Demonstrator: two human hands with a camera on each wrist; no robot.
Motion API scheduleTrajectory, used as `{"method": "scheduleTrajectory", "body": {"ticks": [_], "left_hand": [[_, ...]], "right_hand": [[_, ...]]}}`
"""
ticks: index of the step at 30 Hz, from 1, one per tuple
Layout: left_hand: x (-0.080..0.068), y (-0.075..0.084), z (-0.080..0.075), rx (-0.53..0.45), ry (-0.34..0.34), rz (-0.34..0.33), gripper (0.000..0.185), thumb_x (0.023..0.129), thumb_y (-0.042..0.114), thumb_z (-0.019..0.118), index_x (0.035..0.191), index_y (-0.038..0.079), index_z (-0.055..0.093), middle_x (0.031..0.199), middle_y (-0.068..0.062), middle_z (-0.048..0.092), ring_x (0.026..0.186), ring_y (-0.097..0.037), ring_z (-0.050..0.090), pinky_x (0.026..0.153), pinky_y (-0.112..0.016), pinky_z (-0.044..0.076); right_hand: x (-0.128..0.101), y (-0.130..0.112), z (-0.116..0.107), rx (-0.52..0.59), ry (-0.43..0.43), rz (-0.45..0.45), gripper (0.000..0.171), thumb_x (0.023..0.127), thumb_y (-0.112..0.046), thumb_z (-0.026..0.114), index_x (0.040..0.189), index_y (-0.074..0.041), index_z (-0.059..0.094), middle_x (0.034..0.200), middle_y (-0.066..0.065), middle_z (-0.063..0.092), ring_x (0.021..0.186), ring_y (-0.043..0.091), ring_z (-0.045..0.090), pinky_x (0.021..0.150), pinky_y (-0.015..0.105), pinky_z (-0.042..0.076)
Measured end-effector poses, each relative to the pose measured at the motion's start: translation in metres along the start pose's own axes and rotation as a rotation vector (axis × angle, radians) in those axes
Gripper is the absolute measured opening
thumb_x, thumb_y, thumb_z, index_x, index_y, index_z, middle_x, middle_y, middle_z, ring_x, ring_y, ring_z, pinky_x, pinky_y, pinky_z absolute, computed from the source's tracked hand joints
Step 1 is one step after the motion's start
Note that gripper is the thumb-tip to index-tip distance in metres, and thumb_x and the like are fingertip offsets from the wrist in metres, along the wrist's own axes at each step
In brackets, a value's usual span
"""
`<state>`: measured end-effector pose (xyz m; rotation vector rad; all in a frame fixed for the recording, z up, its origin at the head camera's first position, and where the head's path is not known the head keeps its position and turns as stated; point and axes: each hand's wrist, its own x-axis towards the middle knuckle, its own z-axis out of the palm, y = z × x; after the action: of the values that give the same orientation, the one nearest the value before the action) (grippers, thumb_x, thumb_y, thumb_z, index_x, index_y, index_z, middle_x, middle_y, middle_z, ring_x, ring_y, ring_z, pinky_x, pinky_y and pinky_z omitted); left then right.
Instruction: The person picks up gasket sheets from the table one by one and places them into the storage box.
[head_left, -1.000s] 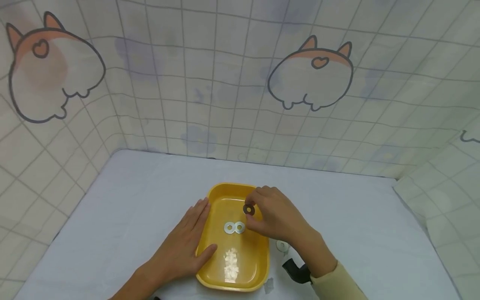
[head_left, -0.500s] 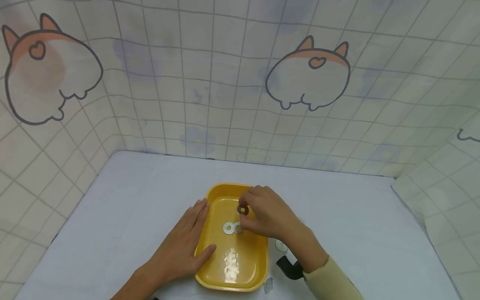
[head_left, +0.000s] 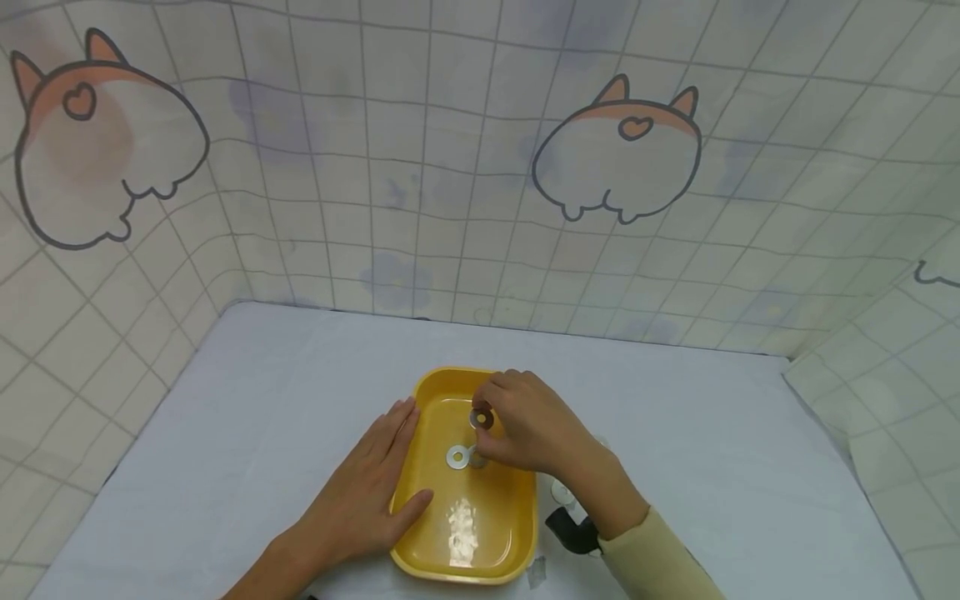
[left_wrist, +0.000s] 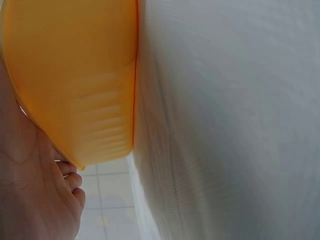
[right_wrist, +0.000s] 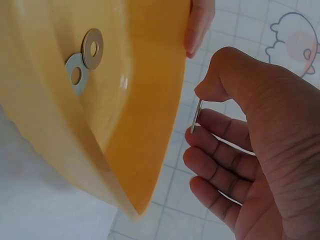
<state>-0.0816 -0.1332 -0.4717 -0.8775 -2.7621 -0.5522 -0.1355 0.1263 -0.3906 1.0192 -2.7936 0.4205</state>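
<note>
Washer (head_left: 482, 418) in your right hand (head_left: 536, 433): thin flat metal ring w/ round center hole, dull grey, seen edge-on in the right wrist view (right_wrist: 196, 116). You pinch it btwn thumb and forefinger, held over the yellow tray (head_left: 510, 533) toward its 12 o'clock end. Two more washers (head_left: 458, 457) lie flat on the tray floor, overlapping, shiny silver, at 7 o'clock from the held one. Your left hand (head_left: 367, 500) lies flat w/ straight fingers along the tray's 9 o'clock rim, thumb touching the rim. Tray sits on the white table (head_left: 262, 400).
</note>
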Motion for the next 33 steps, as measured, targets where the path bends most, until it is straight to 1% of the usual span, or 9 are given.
{"method": "scheduleTrajectory", "body": {"ticks": [3, 5, 11, 13, 17, 21, 27, 33], "left_hand": [[0.000, 0.000, 0.000, 0.000, 0.001, -0.001, 0.095, 0.096, 0.048, 0.068, 0.165, -0.003, 0.027, 0.175, -0.016, 0.028, 0.161, -0.035, 0.031, 0.134, -0.017, -0.008], [0.000, 0.000, 0.000, -0.002, -0.002, -0.004, 0.095, 0.096, 0.048, 0.067, 0.165, -0.003, 0.026, 0.175, -0.016, 0.027, 0.162, -0.034, 0.031, 0.134, -0.017, -0.008], [-0.001, 0.000, 0.001, -0.009, 0.000, 0.007, 0.094, 0.097, 0.049, 0.066, 0.165, -0.003, 0.026, 0.175, -0.017, 0.027, 0.162, -0.034, 0.030, 0.135, -0.019, -0.007], [-0.001, 0.000, 0.001, -0.005, 0.000, 0.005, 0.094, 0.097, 0.049, 0.065, 0.165, -0.003, 0.026, 0.175, -0.016, 0.027, 0.162, -0.034, 0.030, 0.136, -0.020, -0.005], [-0.001, 0.000, 0.001, 0.001, 0.004, 0.002, 0.095, 0.097, 0.048, 0.066, 0.166, -0.002, 0.025, 0.175, -0.015, 0.027, 0.162, -0.033, 0.030, 0.137, -0.023, -0.001], [-0.001, 0.000, 0.002, 0.001, 0.005, 0.006, 0.095, 0.097, 0.048, 0.067, 0.166, -0.003, 0.026, 0.175, -0.017, 0.027, 0.162, -0.034, 0.031, 0.137, -0.022, -0.003], [0.000, 0.000, 0.002, 0.008, 0.003, 0.006, 0.096, 0.097, 0.048, 0.067, 0.166, -0.004, 0.025, 0.175, -0.017, 0.027, 0.162, -0.034, 0.030, 0.135, -0.020, -0.008], [0.000, 0.001, 0.002, 0.010, -0.004, 0.001, 0.097, 0.096, 0.049, 0.067, 0.165, -0.004, 0.025, 0.175, -0.017, 0.027, 0.162, -0.034, 0.030, 0.135, -0.019, -0.009]], "right_hand": [[0.002, 0.000, 0.000, 0.004, -0.011, 0.007, 0.012, 0.086, -0.024, 0.078, 0.091, -0.015, 0.072, 0.085, -0.005, 0.070, 0.079, 0.013, 0.059, 0.083, 0.032, 0.057], [0.003, 0.000, 0.001, -0.002, -0.019, 0.012, 0.013, 0.087, -0.025, 0.077, 0.093, -0.014, 0.073, 0.088, -0.004, 0.070, 0.080, 0.014, 0.059, 0.084, 0.032, 0.058], [0.001, -0.004, -0.002, -0.019, -0.037, 0.066, 0.034, 0.092, -0.033, 0.080, 0.118, -0.012, 0.074, 0.112, 0.003, 0.073, 0.097, 0.021, 0.064, 0.095, 0.038, 0.060], [-0.002, -0.004, -0.004, -0.026, -0.029, 0.083, 0.038, 0.091, -0.034, 0.081, 0.122, -0.012, 0.074, 0.115, 0.003, 0.072, 0.099, 0.021, 0.065, 0.096, 0.039, 0.060], [-0.008, -0.001, -0.006, -0.036, -0.010, 0.106, 0.035, 0.092, -0.033, 0.080, 0.120, -0.014, 0.074, 0.114, 0.001, 0.072, 0.097, 0.019, 0.064, 0.094, 0.038, 0.060], [-0.018, 0.002, -0.010, -0.031, -0.007, 0.134, 0.031, 0.094, -0.033, 0.079, 0.119, -0.015, 0.074, 0.114, 0.001, 0.072, 0.094, 0.018, 0.061, 0.092, 0.038, 0.059], [-0.033, 0.006, -0.014, -0.036, 0.017, 0.185, 0.033, 0.093, -0.032, 0.081, 0.120, -0.014, 0.073, 0.118, 0.001, 0.072, 0.100, 0.019, 0.064, 0.096, 0.039, 0.060], [-0.050, 0.012, -0.015, -0.019, 0.028, 0.251, 0.033, 0.092, -0.031, 0.082, 0.119, -0.015, 0.074, 0.119, -0.001, 0.072, 0.109, 0.021, 0.068, 0.101, 0.042, 0.060]]}}
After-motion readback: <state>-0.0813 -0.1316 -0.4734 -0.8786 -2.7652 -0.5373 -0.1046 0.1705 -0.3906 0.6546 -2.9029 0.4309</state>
